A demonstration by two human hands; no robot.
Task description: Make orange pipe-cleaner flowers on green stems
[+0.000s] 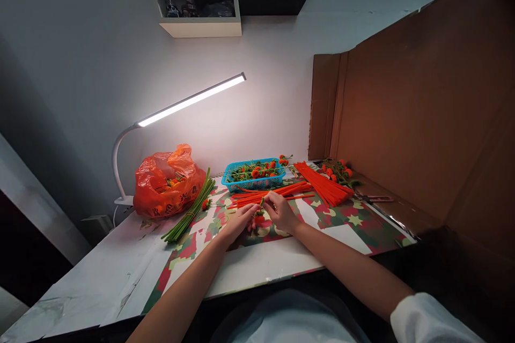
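Observation:
Close together over the table's front middle, both my hands work on one small orange pipe-cleaner flower (259, 219) with a green stem. My left hand (240, 221) has its fingers closed round the flower's side. My right hand (282, 215) pinches the green piece at its top. Just beyond them lie loose orange-red pipe cleaners (273, 193). A fanned bundle of the same red pipe cleaners (324, 183) is to the right. Left of my hands is a tied bundle of green pipe cleaners (191, 211), with a single orange flower (206, 204) beside it.
A blue basket (253, 184) of green stems and orange flowers stands at the back. An orange plastic bag (167, 185) and a lit lamp (193, 99) are at left. More flowers (338, 170), scissors (378, 199) and a tall cardboard wall (410, 96) are at right.

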